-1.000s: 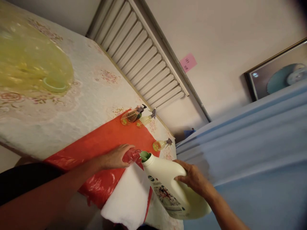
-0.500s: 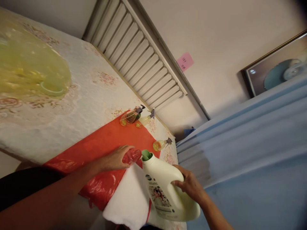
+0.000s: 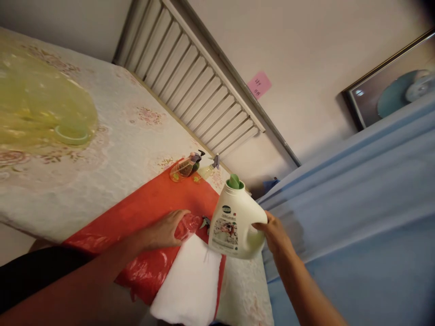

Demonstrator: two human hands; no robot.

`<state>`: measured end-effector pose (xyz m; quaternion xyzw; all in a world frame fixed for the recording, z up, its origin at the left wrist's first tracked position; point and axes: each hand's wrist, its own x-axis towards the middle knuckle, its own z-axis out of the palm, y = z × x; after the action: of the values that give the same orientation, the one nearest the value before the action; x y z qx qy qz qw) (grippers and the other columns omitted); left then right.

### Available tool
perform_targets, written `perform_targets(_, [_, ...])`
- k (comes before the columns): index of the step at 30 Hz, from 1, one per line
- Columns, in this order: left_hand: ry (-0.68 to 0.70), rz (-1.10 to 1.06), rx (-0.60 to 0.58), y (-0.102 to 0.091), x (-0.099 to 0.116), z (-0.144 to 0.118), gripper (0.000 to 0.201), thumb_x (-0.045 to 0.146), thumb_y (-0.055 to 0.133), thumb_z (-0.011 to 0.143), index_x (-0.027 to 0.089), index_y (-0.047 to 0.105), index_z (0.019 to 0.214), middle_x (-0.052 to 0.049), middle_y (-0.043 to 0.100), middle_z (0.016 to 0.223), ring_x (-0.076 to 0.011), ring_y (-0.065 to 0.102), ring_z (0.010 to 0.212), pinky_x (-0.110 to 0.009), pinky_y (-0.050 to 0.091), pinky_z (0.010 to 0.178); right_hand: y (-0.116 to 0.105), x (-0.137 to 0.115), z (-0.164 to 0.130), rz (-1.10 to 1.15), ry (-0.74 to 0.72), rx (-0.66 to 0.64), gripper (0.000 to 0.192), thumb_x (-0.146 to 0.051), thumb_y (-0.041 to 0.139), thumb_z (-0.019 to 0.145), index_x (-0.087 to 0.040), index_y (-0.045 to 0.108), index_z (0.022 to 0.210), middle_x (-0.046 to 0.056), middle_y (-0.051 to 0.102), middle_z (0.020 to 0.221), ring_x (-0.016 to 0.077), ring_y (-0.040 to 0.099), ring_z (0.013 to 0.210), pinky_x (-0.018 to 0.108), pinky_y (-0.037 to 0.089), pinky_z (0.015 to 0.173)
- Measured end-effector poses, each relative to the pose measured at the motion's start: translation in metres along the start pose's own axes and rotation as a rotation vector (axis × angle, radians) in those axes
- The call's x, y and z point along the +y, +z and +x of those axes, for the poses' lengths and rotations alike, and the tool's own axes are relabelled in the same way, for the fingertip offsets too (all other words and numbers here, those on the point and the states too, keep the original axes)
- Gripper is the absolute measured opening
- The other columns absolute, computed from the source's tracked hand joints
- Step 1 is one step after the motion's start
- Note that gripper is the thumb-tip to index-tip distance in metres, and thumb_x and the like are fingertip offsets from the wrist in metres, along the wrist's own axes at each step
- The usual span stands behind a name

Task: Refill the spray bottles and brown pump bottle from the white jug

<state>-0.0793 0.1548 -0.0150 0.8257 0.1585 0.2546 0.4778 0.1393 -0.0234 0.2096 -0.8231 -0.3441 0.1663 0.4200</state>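
Drawn back from the clear bottle (image 3: 186, 226) since half a second ago, the pale jug (image 3: 234, 226) has swung so that its mouth, with a green spout, points toward the top of the view instead of leaning in at the bottle's neck. Its label faces the camera, and it now covers the spot where a spray bottle showed in the earlier frame. The right hand (image 3: 273, 228) is curled around the jug's handle, so the jug lies to the left of that hand. The left hand (image 3: 166, 231) is wrapped around the clear bottle's body; the bottle sits at its fingers, neck toward the jug and apart from it, looking reddish against what lies behind.

Between bottle and jug, a dark spray head (image 3: 205, 222) shows, close to the bottle's mouth and partly cut off by the jug. Beneath them spreads a red plastic sheet (image 3: 163, 199), with a folded white towel (image 3: 190, 285) over its near part. Beyond, a dark-labelled spray bottle (image 3: 181, 171) and a yellowish spray bottle (image 3: 205, 173) stand side by side at the sheet's far edge. All this rests on a floral cover (image 3: 118, 136), where a yellow translucent bag (image 3: 41, 99) lies to the far left. Behind run a slatted rack (image 3: 190, 68) and a pink note (image 3: 259, 84) on the wall, with blue fabric (image 3: 356, 203) to the right.
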Motion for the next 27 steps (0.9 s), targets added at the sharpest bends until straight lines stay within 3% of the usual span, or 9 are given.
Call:
perform_targets(6, [-0.029, 0.034, -0.01, -0.002, 0.002, -0.004, 0.073, 0.04, 0.069, 0.072, 0.025, 0.041, 0.138, -0.011, 0.051, 0.144, -0.0297, 0.047, 0.134, -0.043, 0.04, 0.111, 0.042, 0.015, 0.045, 0.169, -0.09, 0.117, 0.034, -0.023, 0.07, 0.049, -0.017, 0.067, 0.082, -0.003, 0.068, 0.068, 0.0164, 0.055, 0.06, 0.028, 0.043, 0.061])
perform_targets(12, [-0.017, 0.022, 0.008, -0.008, 0.016, -0.008, 0.062, 0.05, 0.061, 0.081, 0.023, 0.044, 0.135, -0.012, 0.057, 0.137, -0.031, 0.054, 0.127, -0.045, 0.043, 0.109, 0.107, 0.022, 0.074, 0.365, -0.143, 0.131, 0.036, -0.024, 0.063, 0.051, -0.019, 0.065, 0.086, -0.001, 0.069, 0.074, 0.0176, 0.058, 0.066, 0.029, 0.046, 0.066])
perform_targets(16, [0.011, -0.011, -0.022, -0.006, 0.012, -0.009, 0.068, 0.041, 0.069, 0.075, 0.028, 0.042, 0.137, -0.01, 0.055, 0.14, -0.0335, 0.05, 0.131, -0.048, 0.043, 0.109, 0.151, 0.026, 0.08, 0.453, -0.148, 0.108, 0.034, -0.025, 0.059, 0.052, -0.021, 0.064, 0.085, -0.002, 0.066, 0.072, 0.0158, 0.056, 0.065, 0.028, 0.047, 0.067])
perform_targets(21, [0.031, -0.062, -0.024, -0.008, 0.013, -0.013, 0.067, 0.041, 0.068, 0.076, 0.03, 0.043, 0.136, -0.005, 0.056, 0.139, -0.0313, 0.051, 0.13, -0.041, 0.043, 0.11, 0.193, 0.034, 0.081, 0.488, -0.128, 0.052, 0.032, -0.026, 0.057, 0.054, -0.024, 0.062, 0.085, -0.001, 0.068, 0.075, 0.0169, 0.059, 0.067, 0.028, 0.049, 0.068])
perform_targets(24, [0.027, -0.066, -0.026, -0.01, 0.018, -0.014, 0.065, 0.043, 0.066, 0.079, 0.031, 0.041, 0.138, -0.004, 0.054, 0.141, -0.0306, 0.05, 0.131, -0.041, 0.042, 0.111, 0.208, 0.039, 0.08, 0.491, -0.129, 0.031, 0.033, -0.024, 0.059, 0.056, -0.023, 0.062, 0.089, -0.001, 0.07, 0.08, 0.0174, 0.061, 0.071, 0.029, 0.05, 0.07])
perform_targets(27, [0.019, -0.061, -0.044, -0.013, 0.023, -0.014, 0.064, 0.043, 0.065, 0.079, 0.029, 0.042, 0.137, -0.006, 0.055, 0.141, -0.0316, 0.05, 0.131, -0.043, 0.042, 0.111, 0.211, 0.042, 0.078, 0.476, -0.143, 0.005, 0.033, -0.023, 0.061, 0.061, -0.022, 0.063, 0.094, 0.0, 0.072, 0.086, 0.0178, 0.062, 0.078, 0.029, 0.051, 0.073])
